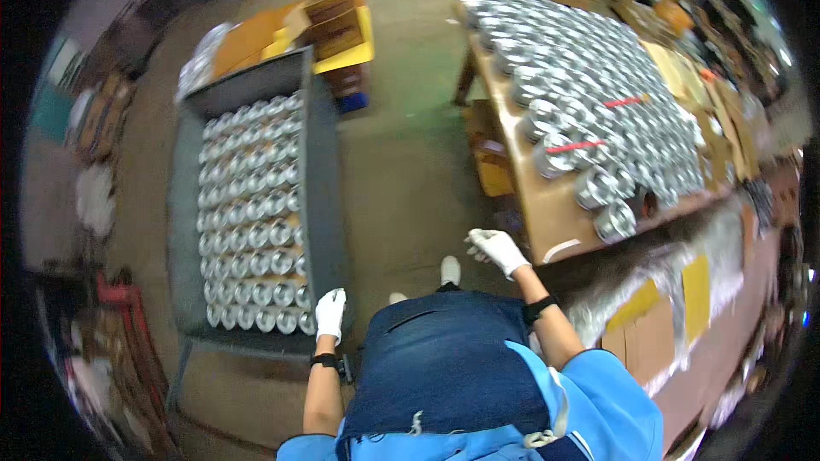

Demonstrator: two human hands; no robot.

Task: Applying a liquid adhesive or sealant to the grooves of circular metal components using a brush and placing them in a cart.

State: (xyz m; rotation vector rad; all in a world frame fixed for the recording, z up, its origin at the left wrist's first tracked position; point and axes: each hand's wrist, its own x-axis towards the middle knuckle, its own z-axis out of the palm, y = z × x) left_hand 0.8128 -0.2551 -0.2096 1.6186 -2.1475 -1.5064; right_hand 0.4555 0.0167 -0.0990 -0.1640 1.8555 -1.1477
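Note:
My left hand (330, 314), in a white glove, is at the near right corner of a long grey metal trough (325, 162). Its fingers are curled and look closed on the trough's edge. Inside the trough, round silvery metal cups (266, 321) stand in rows on a brownish layer. My right hand (498, 251), also gloved in white, hangs in the air just left of a table (547, 222). Its fingers are loosely apart, with nothing visible in them. Many similar metal cups (615, 222) crowd the table, with two red strips (576, 147) lying across some.
Cardboard boxes and a yellow crate (366, 43) stand beyond the trough. A floor aisle (401, 145) runs between trough and table. Plastic-wrapped cardboard (641, 337) lies near my right arm. Red metal bars (137, 333) are at the left. A curved white strip (561, 249) lies on the table's near end.

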